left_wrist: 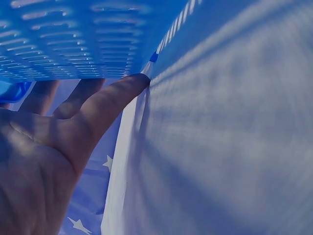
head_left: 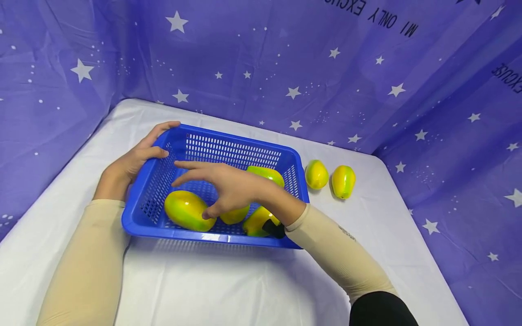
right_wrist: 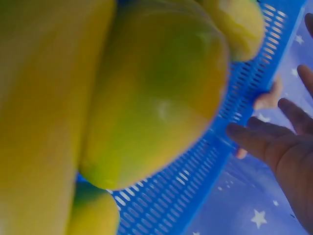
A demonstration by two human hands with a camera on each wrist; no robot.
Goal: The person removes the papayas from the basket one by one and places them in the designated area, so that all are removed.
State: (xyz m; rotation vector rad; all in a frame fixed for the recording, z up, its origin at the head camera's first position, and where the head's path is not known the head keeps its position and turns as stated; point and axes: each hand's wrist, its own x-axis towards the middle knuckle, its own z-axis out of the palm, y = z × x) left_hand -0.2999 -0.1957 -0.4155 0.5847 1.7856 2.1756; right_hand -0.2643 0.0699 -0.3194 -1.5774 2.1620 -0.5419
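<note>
A blue plastic basket [head_left: 240,141] with slotted walls stands on the white-covered table, holding several glossy yellow-green fruits that look like mangoes, among them a large fruit [head_left: 185,209] at the front left. My left hand [head_left: 130,165] grips the basket's left end, its thumb hooked over the rim; the left wrist view shows fingers against the outside of the slotted wall. Above the fruits in the basket hovers my right hand [head_left: 232,183], fingers extended and apart, nothing held. It partly hides a middle fruit [head_left: 235,216]. In the right wrist view, a fruit [right_wrist: 156,98] lies close to the camera.
Two similar fruits, one [head_left: 316,174] beside the basket's right end and another [head_left: 343,182] farther right, lie on the white cloth [head_left: 244,285]. A purple star-patterned curtain [head_left: 244,59] encloses the table at the back and sides.
</note>
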